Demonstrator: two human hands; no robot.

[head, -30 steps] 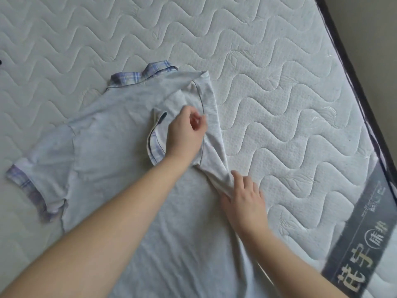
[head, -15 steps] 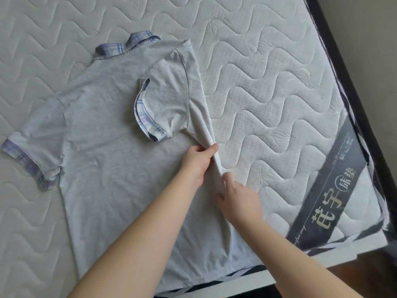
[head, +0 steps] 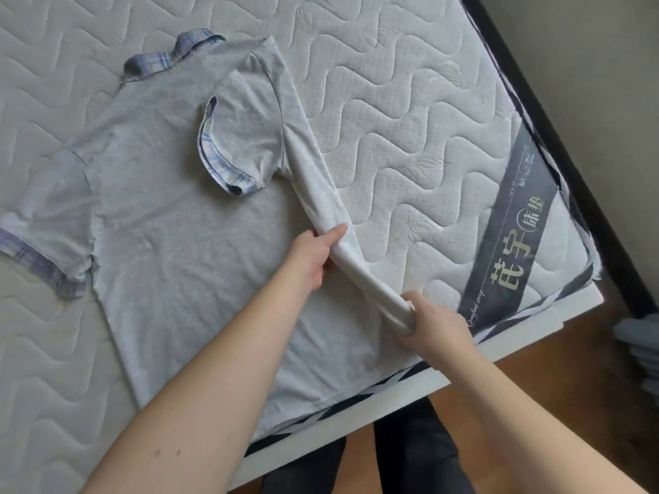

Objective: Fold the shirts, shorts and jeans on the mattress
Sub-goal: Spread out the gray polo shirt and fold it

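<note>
On the quilted mattress, a grey shirt lies flat, one plaid-cuffed sleeve folded inward. Left hand and right hand both grip its raised side edge.

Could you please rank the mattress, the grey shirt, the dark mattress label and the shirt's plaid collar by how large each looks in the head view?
1. mattress, fills most of the view
2. grey shirt
3. dark mattress label
4. plaid collar, slightly smaller than the label, partly hidden behind the shirt's neckline
</note>
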